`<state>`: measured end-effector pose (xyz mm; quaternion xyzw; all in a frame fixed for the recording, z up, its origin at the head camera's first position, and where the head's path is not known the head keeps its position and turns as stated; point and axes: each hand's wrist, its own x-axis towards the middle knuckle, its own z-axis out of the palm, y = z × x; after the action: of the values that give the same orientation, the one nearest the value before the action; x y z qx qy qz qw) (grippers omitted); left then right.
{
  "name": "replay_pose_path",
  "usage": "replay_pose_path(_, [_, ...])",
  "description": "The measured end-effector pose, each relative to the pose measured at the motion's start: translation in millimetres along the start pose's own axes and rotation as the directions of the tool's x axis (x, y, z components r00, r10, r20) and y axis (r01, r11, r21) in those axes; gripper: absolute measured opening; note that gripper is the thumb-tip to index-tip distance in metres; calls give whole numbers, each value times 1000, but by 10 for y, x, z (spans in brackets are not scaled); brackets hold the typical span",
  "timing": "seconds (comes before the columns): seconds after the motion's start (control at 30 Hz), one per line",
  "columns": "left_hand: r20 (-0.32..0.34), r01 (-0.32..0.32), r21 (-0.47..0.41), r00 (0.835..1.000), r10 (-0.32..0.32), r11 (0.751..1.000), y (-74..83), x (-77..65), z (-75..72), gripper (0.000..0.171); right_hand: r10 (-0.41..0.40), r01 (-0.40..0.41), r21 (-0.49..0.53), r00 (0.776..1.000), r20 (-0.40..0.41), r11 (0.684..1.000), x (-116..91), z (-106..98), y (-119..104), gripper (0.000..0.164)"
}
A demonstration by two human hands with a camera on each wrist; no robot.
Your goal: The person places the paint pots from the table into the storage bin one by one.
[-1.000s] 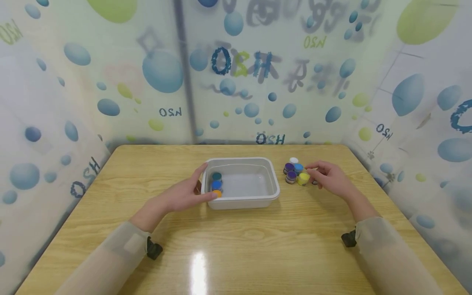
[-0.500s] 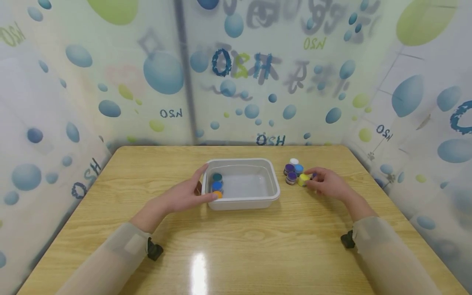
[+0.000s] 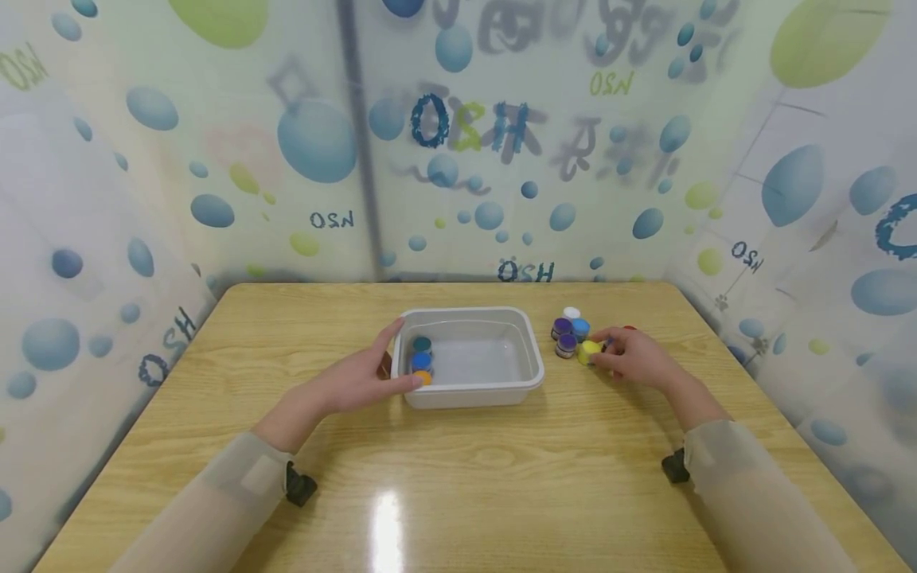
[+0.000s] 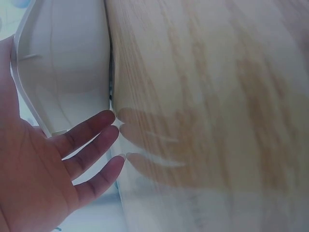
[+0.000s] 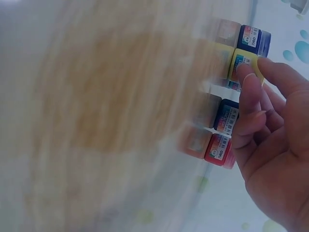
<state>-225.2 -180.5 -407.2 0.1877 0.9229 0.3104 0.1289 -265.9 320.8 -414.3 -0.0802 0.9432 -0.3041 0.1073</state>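
My left hand (image 3: pixel 365 374) rests on the left end of a white plastic tub (image 3: pixel 473 387), thumb over its near rim. In the left wrist view, three fairly straight fingers (image 4: pixel 91 130) reach below the tub's wall. Inside the tub's left end stand a teal paint jar (image 3: pixel 423 344), a blue paint jar (image 3: pixel 422 362) and an orange paint jar (image 3: pixel 423 376), partly behind my thumb. On the right, my right hand (image 3: pixel 637 358) pinches a yellow paint jar (image 3: pixel 589 350) between thumb and fingertips. A dark paint jar (image 5: pixel 225 117) and a red paint jar (image 5: pixel 219 149) stand beside those fingers.
Left of the yellow jar cluster two purple jars (image 3: pixel 566 344), a light blue jar (image 3: pixel 581 327) and a white-capped jar (image 3: pixel 571 313). The wooden table (image 3: pixel 466 477) meets a printed curtain (image 3: pixel 458 199) at the back and sides.
My right hand has shifted slightly left and down and closed its fingertips on the yellow jar. A red lid now shows behind that hand. My left hand and the tub stay put.
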Motion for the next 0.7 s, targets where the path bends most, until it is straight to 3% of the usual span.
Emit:
replay_pose_path(0.17, [0,-2,-2,1000,2,1000,7,-7,-4,119,-47,47,-8,999,-16,999,-49,-6,8,47])
replay_pose_path(0.4, [4,-3,1,1000,3,1000,10,3,-1,119,-114,120,71,990,-82,990,-166,-24,-25,44])
replay_pose_path(0.7, [0,-2,-7,1000,2,1000,-8,2,2,118,-201,214,73,968,-153,974,-250,-61,-290,36])
